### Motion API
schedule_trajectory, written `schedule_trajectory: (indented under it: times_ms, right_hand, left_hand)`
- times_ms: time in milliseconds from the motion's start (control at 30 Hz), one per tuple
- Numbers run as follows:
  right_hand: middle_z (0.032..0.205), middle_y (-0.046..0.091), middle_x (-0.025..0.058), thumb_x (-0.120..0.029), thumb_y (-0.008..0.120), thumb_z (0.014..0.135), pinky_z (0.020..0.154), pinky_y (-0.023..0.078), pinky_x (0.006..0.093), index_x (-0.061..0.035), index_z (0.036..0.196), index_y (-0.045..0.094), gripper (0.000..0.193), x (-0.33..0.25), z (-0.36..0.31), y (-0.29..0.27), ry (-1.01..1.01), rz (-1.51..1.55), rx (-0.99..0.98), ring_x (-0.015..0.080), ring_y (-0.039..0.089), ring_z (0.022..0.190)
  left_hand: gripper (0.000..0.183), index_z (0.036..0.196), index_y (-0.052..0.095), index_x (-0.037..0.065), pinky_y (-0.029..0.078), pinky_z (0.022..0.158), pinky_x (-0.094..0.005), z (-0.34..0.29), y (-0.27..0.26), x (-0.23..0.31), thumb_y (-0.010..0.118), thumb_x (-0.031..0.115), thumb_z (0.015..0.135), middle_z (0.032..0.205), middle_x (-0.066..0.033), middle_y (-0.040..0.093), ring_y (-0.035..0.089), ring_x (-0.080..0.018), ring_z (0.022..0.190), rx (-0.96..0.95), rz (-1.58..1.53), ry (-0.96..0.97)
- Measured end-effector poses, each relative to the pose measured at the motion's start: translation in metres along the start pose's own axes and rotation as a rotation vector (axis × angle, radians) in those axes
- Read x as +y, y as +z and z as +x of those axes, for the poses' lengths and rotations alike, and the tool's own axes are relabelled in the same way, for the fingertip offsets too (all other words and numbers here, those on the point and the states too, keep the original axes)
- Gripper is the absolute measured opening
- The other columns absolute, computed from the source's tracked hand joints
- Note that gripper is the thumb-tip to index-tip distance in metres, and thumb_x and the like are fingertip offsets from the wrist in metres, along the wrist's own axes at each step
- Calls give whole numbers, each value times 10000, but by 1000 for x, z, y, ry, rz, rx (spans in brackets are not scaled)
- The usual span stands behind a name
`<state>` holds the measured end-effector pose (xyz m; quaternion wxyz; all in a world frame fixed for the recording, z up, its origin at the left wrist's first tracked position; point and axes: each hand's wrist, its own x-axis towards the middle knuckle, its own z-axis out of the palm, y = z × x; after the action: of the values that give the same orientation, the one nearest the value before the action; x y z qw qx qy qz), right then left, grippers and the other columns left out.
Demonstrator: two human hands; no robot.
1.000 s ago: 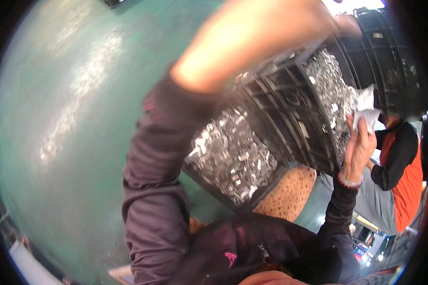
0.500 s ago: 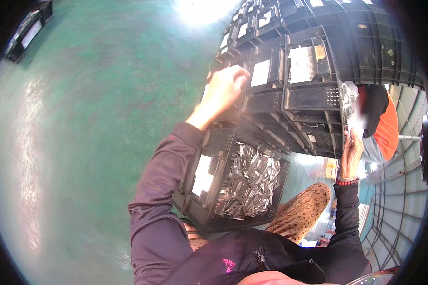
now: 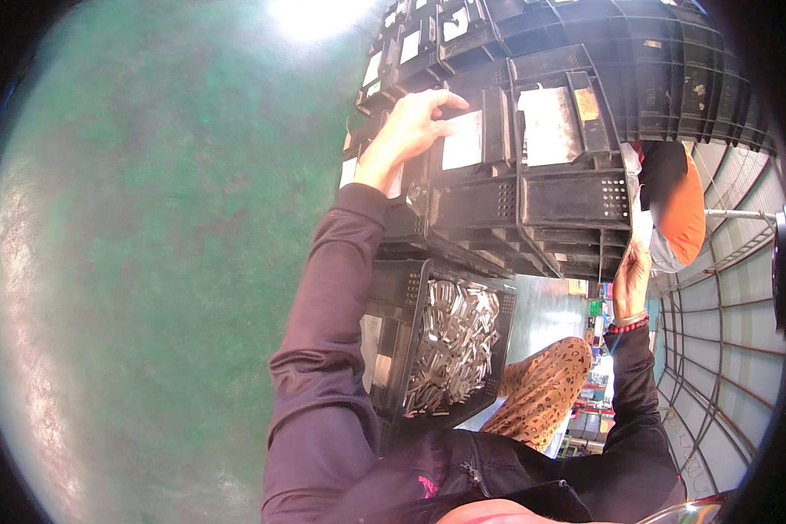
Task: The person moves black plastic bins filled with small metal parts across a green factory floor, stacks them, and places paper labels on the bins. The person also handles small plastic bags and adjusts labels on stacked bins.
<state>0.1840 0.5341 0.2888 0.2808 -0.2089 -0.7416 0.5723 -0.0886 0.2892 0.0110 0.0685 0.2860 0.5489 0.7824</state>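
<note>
My left hand [image 3: 417,122] reaches over the stacked black plastic crates, index finger and thumb stretched apart at the edge of a white label [image 3: 463,141] on one crate's face. Nothing shows between those fingers. At the right side of the stack is my right hand [image 3: 631,275], with a red bead bracelet at the wrist. Its fingers are closed on a whitish piece of plastic film [image 3: 642,223], partly hidden by the crate [image 3: 576,196]. Below the stack, in front of me, a black crate [image 3: 421,293] holds many small silvery metal pieces [image 3: 454,345].
More labelled crates [image 3: 428,44] are stacked beyond, and large black ribbed bins [image 3: 664,79] line the far right. A person in orange [image 3: 686,210] is close behind my right hand. Green floor [image 3: 183,262] stretches to the left. My patterned knee [image 3: 546,384] is beside the metal-filled crate.
My left hand, blurred above the crates before, is now at the white label with its fingers extended. My view has shifted, and my right hand still holds the film beside the stack.
</note>
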Motion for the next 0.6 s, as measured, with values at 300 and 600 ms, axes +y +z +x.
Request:
schedule_trajectory:
  times_ms: [300, 600]
  right_hand:
    - [1092, 646, 100, -41, 607, 926, 836, 536, 188, 45, 1118, 633, 213, 12, 9, -19, -23, -25, -73, 109, 626, 946]
    - [1071, 681, 76, -102, 604, 932, 924, 485, 247, 19, 1066, 655, 187, 24, 29, -36, -35, -109, -101, 130, 637, 1000]
  left_hand:
    - [370, 1081, 717, 119, 500, 769, -316, -5, -8, -19, 784, 183, 723, 915, -32, 702, 626, -165, 822, 7, 151, 58]
    - [247, 921, 769, 174, 409, 874, -516, -13, 8, -20, 788, 300, 709, 879, -83, 704, 601, -276, 999, 199, 491, 42]
